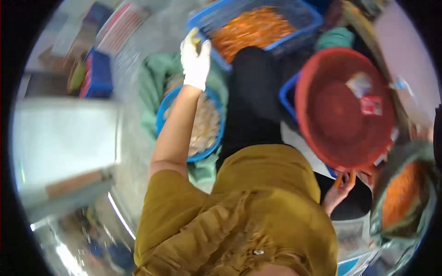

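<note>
My left hand (pixel 196 62), in a white glove with yellow at the fingertips, reaches forward with thumb and fingers apart. It hovers by the near left corner of a blue basket (pixel 198 20) of orange pieces (pixel 253 31). Beneath my left forearm stands a round blue basin (pixel 222 131) of pale chunks (pixel 206 122). My bare right hand (pixel 340 191) is low at the near rim of a large red basin (pixel 331 110), its fingers bent. Something orange shows at those fingers; blur hides what it is.
Inside the red basin lie a red packet (pixel 371 105) and a pale scrap (pixel 359 84). At right stands a green sack (pixel 382 216) with orange contents (pixel 403 195). Green cloth (pixel 152 87) surrounds the blue basin. A white panel (pixel 66 138) and blue box (pixel 99 73) are at left.
</note>
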{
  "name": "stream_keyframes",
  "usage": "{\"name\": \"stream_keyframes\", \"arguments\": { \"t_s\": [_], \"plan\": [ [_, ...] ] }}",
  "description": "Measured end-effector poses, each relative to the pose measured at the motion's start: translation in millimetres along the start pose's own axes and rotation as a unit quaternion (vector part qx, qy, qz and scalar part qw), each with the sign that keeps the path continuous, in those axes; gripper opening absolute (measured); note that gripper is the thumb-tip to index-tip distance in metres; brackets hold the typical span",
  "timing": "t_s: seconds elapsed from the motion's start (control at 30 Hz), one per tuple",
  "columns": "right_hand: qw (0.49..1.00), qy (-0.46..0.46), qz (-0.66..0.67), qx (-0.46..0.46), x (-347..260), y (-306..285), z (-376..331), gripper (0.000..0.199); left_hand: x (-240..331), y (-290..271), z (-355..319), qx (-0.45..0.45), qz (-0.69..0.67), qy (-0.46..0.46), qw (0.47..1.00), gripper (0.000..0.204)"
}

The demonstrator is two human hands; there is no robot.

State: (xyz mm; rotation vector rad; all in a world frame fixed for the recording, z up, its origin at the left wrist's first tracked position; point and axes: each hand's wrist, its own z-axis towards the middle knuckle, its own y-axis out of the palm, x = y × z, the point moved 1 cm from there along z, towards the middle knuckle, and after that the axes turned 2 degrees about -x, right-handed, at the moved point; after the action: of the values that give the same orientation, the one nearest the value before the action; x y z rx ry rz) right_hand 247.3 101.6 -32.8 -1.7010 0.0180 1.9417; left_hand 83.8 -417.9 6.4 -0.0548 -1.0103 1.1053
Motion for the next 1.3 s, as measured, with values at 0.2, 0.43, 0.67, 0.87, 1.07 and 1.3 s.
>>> {"name": "stream_keyframes", "arguments": {
  "t_s": [0.2,0.43,0.67,0.87,1.07,1.3],
  "plan": [
    [0.986,-0.005,0.005,-0.166,-26.0,29.8,41.2,0.037,-103.8,-197.1,-230.6,0.16,0.336,-0.55,0.748,0.083],
    [0.96,-0.076,-0.074,-0.257,-81.8,64.0,69.1,0.029,-119.7,-190.3,-433.9,0.167,-0.014,-0.643,0.748,0.042],
    [0.919,-0.217,-0.112,-0.31,-80.1,69.3,60.4,0.024,-85.9,-157.7,-382.6,-0.04,0.069,-0.763,0.641,0.045],
    [0.925,-0.212,-0.076,-0.307,-72.6,61.7,44.0,0.023,-93.9,-115.6,-399.4,-0.018,-0.142,-0.871,0.469,0.046],
    [0.91,-0.225,-0.102,-0.333,-84.7,56.0,46.7,0.021,-164.4,-97.7,-428.1,0.206,-0.179,-0.776,0.569,0.036],
    [0.908,-0.203,-0.125,-0.343,-98.9,66.6,41.0,0.022,-189.5,-157.8,-389.2,0.205,-0.362,-0.776,0.475,0.016]
  ]
}}
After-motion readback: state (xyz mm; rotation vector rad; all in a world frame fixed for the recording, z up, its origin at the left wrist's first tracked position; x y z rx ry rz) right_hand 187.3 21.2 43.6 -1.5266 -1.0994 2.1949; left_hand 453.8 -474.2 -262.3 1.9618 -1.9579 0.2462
